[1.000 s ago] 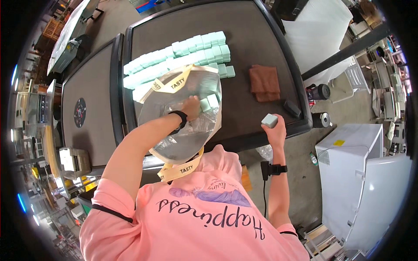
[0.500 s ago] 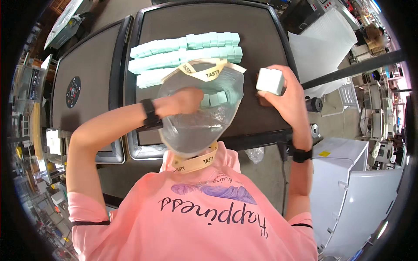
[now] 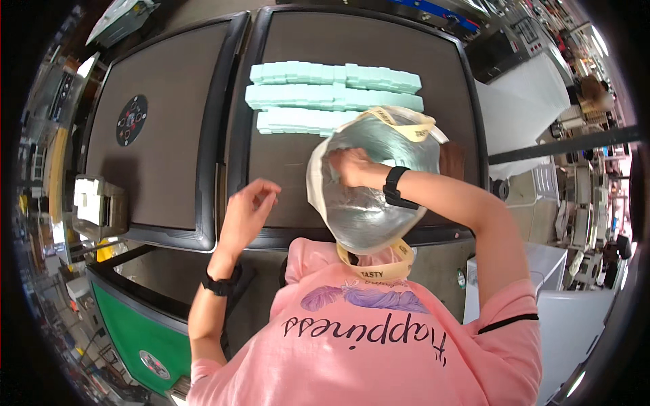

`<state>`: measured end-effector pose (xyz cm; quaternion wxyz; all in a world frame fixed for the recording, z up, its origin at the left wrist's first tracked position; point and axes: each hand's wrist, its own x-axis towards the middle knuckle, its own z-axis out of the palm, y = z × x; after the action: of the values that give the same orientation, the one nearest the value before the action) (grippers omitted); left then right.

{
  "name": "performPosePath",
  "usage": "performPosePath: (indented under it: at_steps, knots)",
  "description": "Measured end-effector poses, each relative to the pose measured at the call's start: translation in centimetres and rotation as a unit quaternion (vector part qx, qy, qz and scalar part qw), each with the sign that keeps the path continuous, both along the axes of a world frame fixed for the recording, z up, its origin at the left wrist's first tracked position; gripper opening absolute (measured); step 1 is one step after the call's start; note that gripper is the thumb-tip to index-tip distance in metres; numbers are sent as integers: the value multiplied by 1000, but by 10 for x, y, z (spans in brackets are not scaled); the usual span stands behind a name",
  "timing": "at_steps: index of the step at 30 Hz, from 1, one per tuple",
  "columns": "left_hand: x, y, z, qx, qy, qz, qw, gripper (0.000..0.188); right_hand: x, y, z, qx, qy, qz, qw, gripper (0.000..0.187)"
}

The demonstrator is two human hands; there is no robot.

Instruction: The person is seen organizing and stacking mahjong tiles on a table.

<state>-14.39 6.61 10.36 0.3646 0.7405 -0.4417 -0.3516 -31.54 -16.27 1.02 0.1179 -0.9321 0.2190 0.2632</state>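
A bag (image 3: 369, 227) with a silvery lining and cream handles stands open at the front edge of the dark table. My right hand (image 3: 349, 167) reaches inside it; the fingers are smeared and partly lost against the lining, so whatever they hold cannot be made out. Left of the bag, my left hand (image 3: 249, 213) is raised over the table's near edge, fingers loosely bent and apart, with nothing visible in them. Small mint-green boxes form three long rows (image 3: 335, 97) behind the bag, the nearest row partly covered by it.
A brown object (image 3: 452, 160) lies right of the bag. Another dark-topped table (image 3: 169, 135) with a round black disc (image 3: 132, 120) adjoins at left, a pale box-like thing (image 3: 95, 206) at its near corner. A green-sided table (image 3: 128, 325) stands below, and a dark bar (image 3: 562, 145) crosses at right.
My left hand has come out of the bag and moved left. The right hand, which held a pale box beside the bag, is now inside it. My view has shifted left.
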Motion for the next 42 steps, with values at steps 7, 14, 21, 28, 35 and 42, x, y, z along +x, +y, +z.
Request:
performPosePath:
  at_steps: [7,14,21,28,35,42]
  knots:
    - [14,77,-57,114,18,92,989,18,-34,-24,-83,-136,-97,75,983,46]
    - [30,52,-85,67,-7,45,997,21,-46,-21,-86,-165,-60,60,983,59]
    - [106,-69,-161,-39,-222,26,974,58,-34,-7,20,-79,-170,75,979,45]
    - [175,-160,-222,-13,-321,-80,943,71,-89,-53,251,433,-267,-121,852,23]
    - [177,-173,-251,43,-306,-132,942,85,-195,-146,133,162,-523,-478,686,12]
    - [149,-142,-201,88,-301,-72,947,59,-216,-159,-94,-21,-326,-397,858,55]
